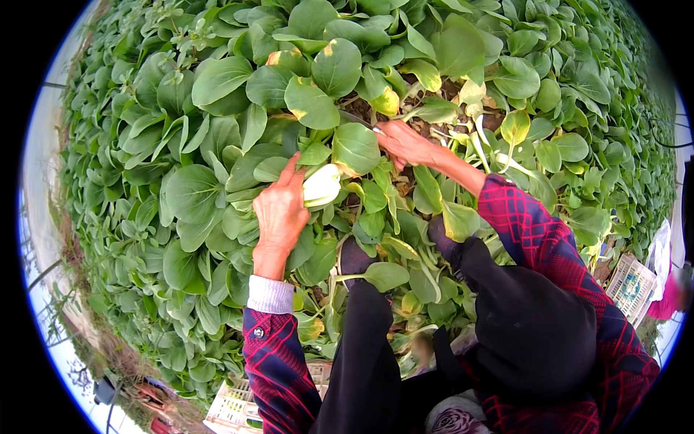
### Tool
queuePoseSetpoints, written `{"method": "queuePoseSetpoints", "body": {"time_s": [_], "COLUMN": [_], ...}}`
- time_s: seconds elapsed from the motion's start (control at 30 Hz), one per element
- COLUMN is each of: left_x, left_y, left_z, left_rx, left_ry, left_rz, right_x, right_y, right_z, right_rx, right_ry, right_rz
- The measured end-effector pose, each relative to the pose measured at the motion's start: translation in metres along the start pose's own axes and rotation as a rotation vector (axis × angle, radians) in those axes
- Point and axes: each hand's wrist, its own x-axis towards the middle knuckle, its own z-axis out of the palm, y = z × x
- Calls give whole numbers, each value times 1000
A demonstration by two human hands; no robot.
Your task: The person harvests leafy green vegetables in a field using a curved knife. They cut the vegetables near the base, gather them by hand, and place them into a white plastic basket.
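My left hand (281, 211) is closed around a head of bok choy, whose pale cut base (322, 186) points to the right beside my fingers. To its upper right, my right hand (401, 144) grips a knife; its narrow metal blade (355, 117) reaches left among the leaves, its tip hidden. A broad green leaf (355, 149) lies between my hands. Leafy plants stand thickly around both hands, some with yellowed edges. Loose leaves and pale stalks (480, 144) lie on the soil right of my right hand.
My shoes (355, 257) stand among the leaves below my hands. A white plastic crate (233, 404) is at the lower left, partly behind my sleeve. Another crate (631, 287) stands at the far right, near a person in pink (667, 295). A dirt path (81, 320) borders the plants at left.
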Motion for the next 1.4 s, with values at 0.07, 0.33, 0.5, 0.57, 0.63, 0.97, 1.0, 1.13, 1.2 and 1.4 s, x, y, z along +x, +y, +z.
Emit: {"method": "queuePoseSetpoints", "body": {"time_s": [0.07,0.33,0.5,0.57,0.63,0.97,1.0,1.13,1.2,1.4], "left_x": [0,-1,-1,-1,-1,-1,-1,-1,-3,-22], "left_y": [-1,-8,-10,-11,-11,-13,-12,-7,-2,16], "left_z": [0,2,2,2,3,2,2,-3,-8,-44], "left_rx": [1,-35,-36,-40,-44,-70,-64,-84,-86,-326], "left_ry": [9,18,7,10,10,-34,-46,14,42,243], "left_rz": [3,0,-6,-7,-13,-47,-59,-82,-130,-158], "right_x": [5,13,19,23,26,55,56,43,23,-55], "right_y": [0,4,6,6,6,-9,-10,-9,-4,-18], "right_z": [-2,6,5,2,-1,7,11,10,10,-13], "right_rx": [201,79,161,258,312,151,84,-194,-77,-269], "right_ry": [-71,-19,-90,-162,-193,-271,-248,-234,-167,274], "right_rz": [-21,49,142,147,142,247,246,221,187,26]}}
